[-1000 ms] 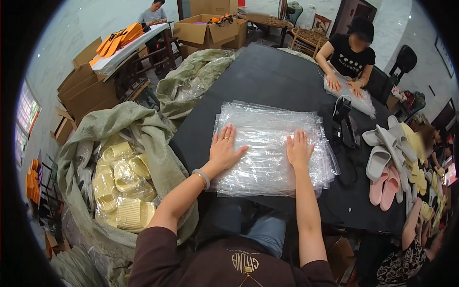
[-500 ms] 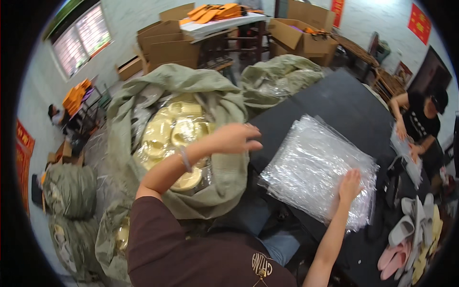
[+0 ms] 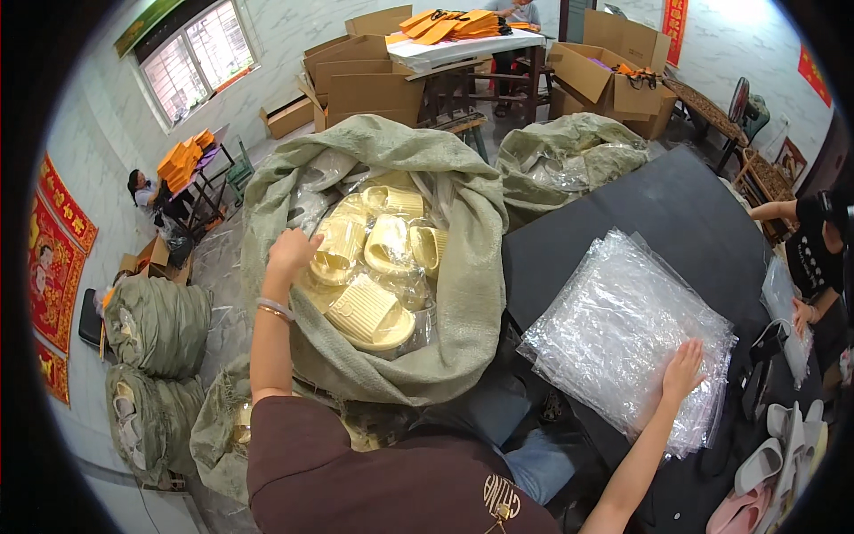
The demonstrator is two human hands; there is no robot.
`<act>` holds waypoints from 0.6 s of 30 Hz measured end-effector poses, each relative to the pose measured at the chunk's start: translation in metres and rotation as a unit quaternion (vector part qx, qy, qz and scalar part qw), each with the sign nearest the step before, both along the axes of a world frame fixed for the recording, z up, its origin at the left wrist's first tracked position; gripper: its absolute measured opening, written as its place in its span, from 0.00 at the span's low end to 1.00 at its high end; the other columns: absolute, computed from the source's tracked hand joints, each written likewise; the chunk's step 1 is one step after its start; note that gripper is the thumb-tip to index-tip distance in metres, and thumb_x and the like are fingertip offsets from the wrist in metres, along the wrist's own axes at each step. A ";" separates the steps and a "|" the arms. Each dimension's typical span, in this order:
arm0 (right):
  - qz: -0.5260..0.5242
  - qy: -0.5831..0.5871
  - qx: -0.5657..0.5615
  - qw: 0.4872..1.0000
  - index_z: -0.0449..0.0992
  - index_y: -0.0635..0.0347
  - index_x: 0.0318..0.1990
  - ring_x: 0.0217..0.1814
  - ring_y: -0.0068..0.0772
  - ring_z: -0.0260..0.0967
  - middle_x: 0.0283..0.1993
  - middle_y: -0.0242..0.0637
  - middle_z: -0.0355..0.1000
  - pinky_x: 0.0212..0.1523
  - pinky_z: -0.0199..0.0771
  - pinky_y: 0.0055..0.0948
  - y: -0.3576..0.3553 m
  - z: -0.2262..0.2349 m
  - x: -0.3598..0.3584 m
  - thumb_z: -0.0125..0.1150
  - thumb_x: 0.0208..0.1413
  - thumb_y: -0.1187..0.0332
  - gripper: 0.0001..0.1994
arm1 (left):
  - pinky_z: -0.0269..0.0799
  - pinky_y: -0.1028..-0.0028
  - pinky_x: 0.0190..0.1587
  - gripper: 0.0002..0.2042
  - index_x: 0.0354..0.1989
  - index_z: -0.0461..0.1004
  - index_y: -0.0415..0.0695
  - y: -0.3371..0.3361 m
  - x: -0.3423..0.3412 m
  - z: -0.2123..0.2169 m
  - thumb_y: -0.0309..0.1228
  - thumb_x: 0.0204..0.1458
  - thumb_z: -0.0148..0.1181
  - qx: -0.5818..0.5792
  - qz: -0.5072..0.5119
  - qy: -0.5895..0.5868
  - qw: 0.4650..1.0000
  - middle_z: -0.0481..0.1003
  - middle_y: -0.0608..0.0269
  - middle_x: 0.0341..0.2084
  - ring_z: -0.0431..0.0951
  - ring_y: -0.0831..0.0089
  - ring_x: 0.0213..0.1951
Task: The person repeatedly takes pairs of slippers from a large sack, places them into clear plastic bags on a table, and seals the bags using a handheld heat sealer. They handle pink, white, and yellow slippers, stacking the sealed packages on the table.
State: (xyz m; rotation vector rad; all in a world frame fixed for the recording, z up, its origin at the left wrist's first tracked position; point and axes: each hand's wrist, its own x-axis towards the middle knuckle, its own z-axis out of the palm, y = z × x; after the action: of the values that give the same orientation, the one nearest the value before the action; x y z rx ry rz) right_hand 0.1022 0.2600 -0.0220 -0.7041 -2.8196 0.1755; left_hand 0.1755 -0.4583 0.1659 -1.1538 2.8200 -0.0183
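Left hand (image 3: 292,253) at the sack (image 3: 445,376), right hand (image 3: 683,368) on clear bags (image 3: 614,329).
The left curls there — gripping or not, I can't tell from here — beside yellow slippers (image 3: 366,310) already wrapped; the right lies flat, the table (image 3: 663,205) bags apparently unfilled.

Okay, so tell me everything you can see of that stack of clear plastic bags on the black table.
The stack of clear plastic bags lies flat on the black table, set at a slant in this view. The bags look like thin, glossy film, wrinkled and catching whitish glare. They are loosely layered, with uneven edges and corners poking out. The right hand rests spread on top, toward the right side. How many bags there are can't be told.
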 end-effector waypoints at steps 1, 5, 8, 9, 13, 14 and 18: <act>-0.005 -0.008 -0.001 1.000 0.55 0.50 0.67 0.74 0.31 0.40 0.72 0.30 0.46 0.67 0.31 0.63 0.000 0.001 0.001 0.28 0.66 0.50 0.27 | 0.65 0.60 0.54 0.27 0.52 0.69 0.36 -0.003 0.002 -0.006 0.49 0.55 0.51 -0.031 0.021 0.032 0.999 0.68 0.47 0.54 0.66 0.52 0.57; -0.004 -0.013 -0.011 1.000 0.55 0.50 0.67 0.74 0.30 0.39 0.73 0.29 0.45 0.67 0.31 0.63 -0.005 0.007 0.002 0.29 0.66 0.50 0.27 | 0.54 0.57 0.61 0.23 0.55 0.67 0.38 -0.070 0.007 -0.045 0.41 0.57 0.47 -0.204 0.086 0.066 0.973 0.61 0.51 0.61 0.57 0.51 0.64; 0.004 -0.005 -0.010 1.000 0.54 0.50 0.67 0.74 0.30 0.39 0.73 0.28 0.45 0.67 0.31 0.63 -0.003 0.002 0.000 0.29 0.66 0.50 0.26 | 0.47 0.57 0.64 0.22 0.57 0.66 0.38 -0.147 0.026 -0.079 0.37 0.57 0.44 -0.330 0.128 -0.009 0.935 0.60 0.52 0.62 0.52 0.55 0.66; 0.000 -0.001 -0.008 1.000 0.54 0.50 0.67 0.74 0.30 0.39 0.73 0.28 0.45 0.67 0.31 0.63 -0.001 0.000 -0.001 0.29 0.66 0.50 0.26 | 0.47 0.55 0.64 0.22 0.58 0.65 0.40 -0.157 0.033 -0.086 0.36 0.57 0.41 -0.328 0.123 -0.019 0.937 0.59 0.52 0.63 0.53 0.55 0.66; 0.006 -0.005 -0.007 1.000 0.55 0.49 0.67 0.74 0.30 0.40 0.73 0.28 0.45 0.67 0.31 0.63 -0.001 -0.002 -0.003 0.29 0.66 0.50 0.26 | 0.61 0.52 0.57 0.20 0.56 0.68 0.41 -0.175 0.049 -0.080 0.29 0.54 0.47 -0.001 0.174 -0.042 0.984 0.67 0.46 0.56 0.66 0.51 0.59; -0.005 -0.008 -0.002 1.000 0.55 0.49 0.67 0.74 0.30 0.40 0.73 0.28 0.45 0.67 0.31 0.63 0.001 0.000 0.001 0.29 0.66 0.50 0.26 | 0.62 0.53 0.56 0.19 0.54 0.69 0.41 -0.157 0.034 -0.063 0.28 0.53 0.48 -0.006 0.142 0.006 0.990 0.68 0.44 0.54 0.67 0.51 0.57; -0.003 0.000 -0.007 1.000 0.55 0.48 0.67 0.74 0.30 0.41 0.73 0.28 0.45 0.67 0.31 0.63 0.002 -0.001 0.003 0.30 0.66 0.49 0.26 | 0.64 0.59 0.56 0.19 0.50 0.71 0.36 -0.103 -0.005 -0.002 0.26 0.48 0.50 -0.065 -0.036 0.175 0.982 0.72 0.41 0.48 0.70 0.49 0.53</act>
State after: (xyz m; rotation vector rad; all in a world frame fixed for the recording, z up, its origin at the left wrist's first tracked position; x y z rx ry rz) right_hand 0.1052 0.2624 -0.0227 -0.7164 -2.8192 0.1935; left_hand 0.1708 -0.5613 0.1639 -1.1840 3.2119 -0.0061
